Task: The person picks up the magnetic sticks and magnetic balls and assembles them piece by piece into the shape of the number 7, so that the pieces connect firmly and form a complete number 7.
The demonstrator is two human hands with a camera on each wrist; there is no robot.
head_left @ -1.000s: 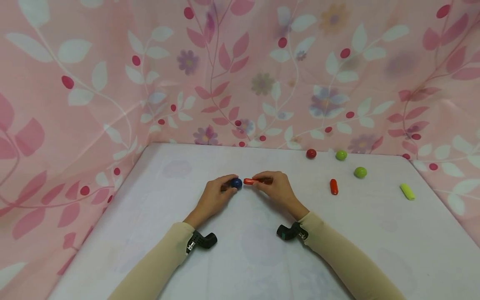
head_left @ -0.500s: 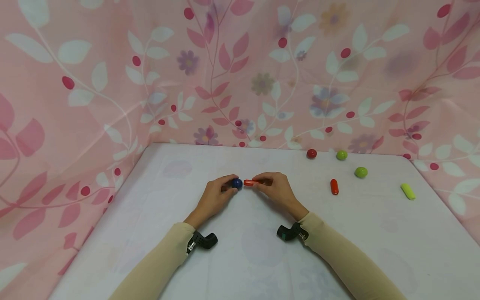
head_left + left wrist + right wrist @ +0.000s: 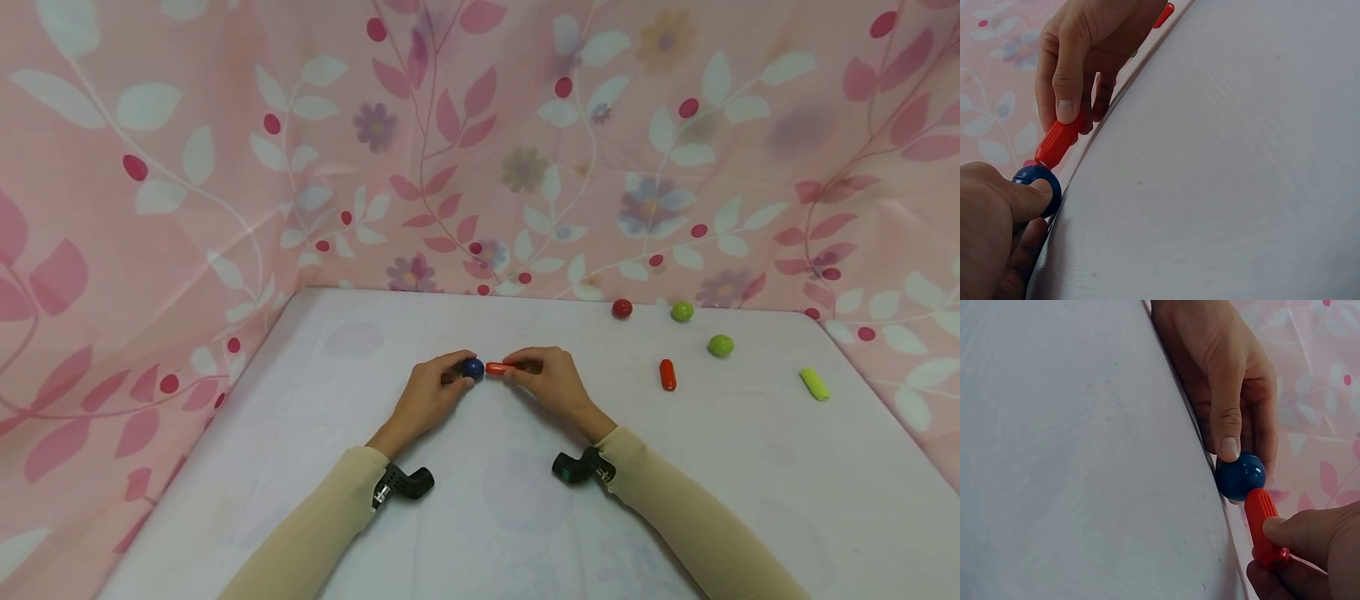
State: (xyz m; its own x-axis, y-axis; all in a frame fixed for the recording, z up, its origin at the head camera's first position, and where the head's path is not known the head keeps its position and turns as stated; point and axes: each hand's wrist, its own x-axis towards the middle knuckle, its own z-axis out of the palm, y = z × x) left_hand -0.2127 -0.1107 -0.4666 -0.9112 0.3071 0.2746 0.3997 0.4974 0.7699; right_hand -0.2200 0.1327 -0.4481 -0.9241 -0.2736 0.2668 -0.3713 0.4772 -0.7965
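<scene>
Fingers and thumb of the left hand (image 3: pixel 435 390) pinch a glossy blue ball (image 3: pixel 472 369) near the middle of the table. Opposite it, the right hand (image 3: pixel 553 382) grips a short red ribbed rod (image 3: pixel 497 368) between thumb and fingers. The rod lies nearly level in the head view, its free end pointing left at the ball. In the right wrist view the rod (image 3: pixel 1261 519) has its end right at the surface of the ball (image 3: pixel 1242 477). The left thumb covers part of the ball in the left wrist view, and the right fingers hide the rod's other end.
On the right of the white table (image 3: pixel 495 517) lie another red rod (image 3: pixel 667 375), a yellow-green rod (image 3: pixel 813 383), a green ball (image 3: pixel 721 346) and a second green ball (image 3: pixel 682 312). A red ball (image 3: pixel 622 309) sits at the back edge, before a pink floral curtain (image 3: pixel 480 150).
The right hand has lowered slightly and brought the red rod a little closer to the blue ball. The left hand keeps its place, still holding the ball.
</scene>
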